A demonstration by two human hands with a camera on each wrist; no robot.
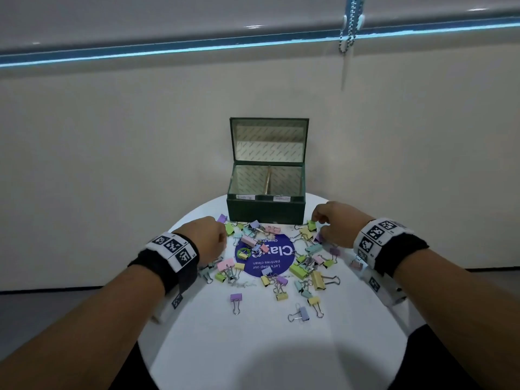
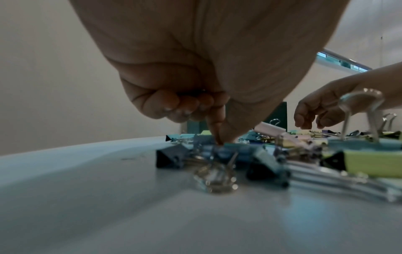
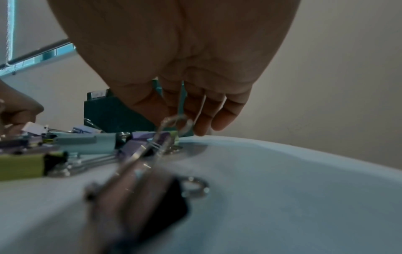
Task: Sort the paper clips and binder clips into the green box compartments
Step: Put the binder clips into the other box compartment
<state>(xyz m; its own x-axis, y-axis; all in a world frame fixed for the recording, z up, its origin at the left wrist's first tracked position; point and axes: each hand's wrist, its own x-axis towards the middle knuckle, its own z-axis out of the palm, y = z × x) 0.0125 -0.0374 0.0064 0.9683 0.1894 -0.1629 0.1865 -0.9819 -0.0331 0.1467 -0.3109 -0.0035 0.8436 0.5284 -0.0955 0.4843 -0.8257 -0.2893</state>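
Observation:
The green box (image 1: 266, 211) stands open at the far side of the round white table (image 1: 225, 347), a divider splitting it into two compartments in which I see nothing. Pastel binder clips (image 1: 298, 270) lie scattered in front of it. My left hand (image 1: 225, 230) is at the left of the pile; in the left wrist view its thumb and index finger pinch a binder clip (image 2: 230, 149) that lies on the table, the other fingers curled. My right hand (image 1: 318, 225) hovers at the right of the pile, its fingers (image 3: 202, 127) relaxed and spread just above a green clip (image 1: 311, 225).
A round purple sticker (image 1: 264, 260) sits under the middle of the pile. Thin silver wire pieces (image 1: 246, 284) lie near the front clips. The wall rises right behind the box, and a blind's bead chain (image 1: 349, 23) hangs at the upper right.

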